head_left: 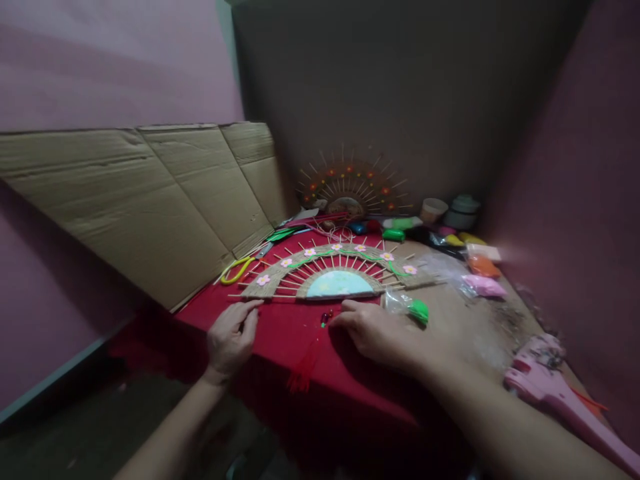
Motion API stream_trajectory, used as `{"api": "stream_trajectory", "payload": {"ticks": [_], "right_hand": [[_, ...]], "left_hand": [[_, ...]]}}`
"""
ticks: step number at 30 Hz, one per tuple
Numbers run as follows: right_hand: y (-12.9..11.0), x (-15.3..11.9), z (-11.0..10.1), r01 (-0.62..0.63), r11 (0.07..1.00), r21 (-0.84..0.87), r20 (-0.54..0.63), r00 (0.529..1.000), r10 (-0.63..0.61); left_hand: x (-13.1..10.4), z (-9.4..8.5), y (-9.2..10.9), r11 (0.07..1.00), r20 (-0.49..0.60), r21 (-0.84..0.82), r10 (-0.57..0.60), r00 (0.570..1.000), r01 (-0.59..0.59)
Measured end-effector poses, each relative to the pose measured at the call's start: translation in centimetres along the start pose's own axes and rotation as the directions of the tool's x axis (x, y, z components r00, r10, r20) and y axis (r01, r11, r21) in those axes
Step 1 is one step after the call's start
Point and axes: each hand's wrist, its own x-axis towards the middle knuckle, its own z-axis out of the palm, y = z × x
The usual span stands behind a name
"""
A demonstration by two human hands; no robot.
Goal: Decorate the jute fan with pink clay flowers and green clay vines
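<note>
A half-round fan (340, 283) of thin sticks and woven twine lies on a red cloth. Pink flowers and a green vine run along its band, and a pale blue half-disc fills its base. My left hand (233, 337) is at the fan's lower left edge, fingers curled and fingertips together; what they hold, if anything, is hidden. Below the fan's base, a red tassel (301, 373) with dark red beads (326, 317) rests on the cloth. My right hand (373, 333) is closed right beside the beads; I cannot make out what is between its fingers.
Another fan (350, 190) with orange flowers leans at the back wall. Folded cardboard (190, 180) stands at left, near yellow-handled scissors (237, 272). Bagged green clay (419, 311), a pink packet (484, 286), an orange packet (484, 267) and a pink glue gun (555, 387) lie at right.
</note>
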Motion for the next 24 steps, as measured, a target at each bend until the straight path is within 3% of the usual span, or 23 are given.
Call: {"api": "stream_trajectory", "payload": {"ticks": [6,13,24], "right_hand": [[-0.02,-0.05,0.14,0.026,0.998,-0.061,-0.006,1.0,-0.026],[0.36,-0.25,0.5,0.066,0.998,-0.009,-0.06,0.996,-0.066],[-0.11,-0.2,0.59,0.008,1.0,0.019,-0.11,0.994,-0.006]], "left_hand": [[0.0,-0.07,0.13,0.999,-0.009,0.041,-0.003,1.0,0.004],[0.08,0.02,0.24,0.997,-0.021,0.071,0.009,1.0,-0.008],[-0.19,0.21,0.27,0.998,-0.054,0.065,0.023,0.998,-0.019]]}}
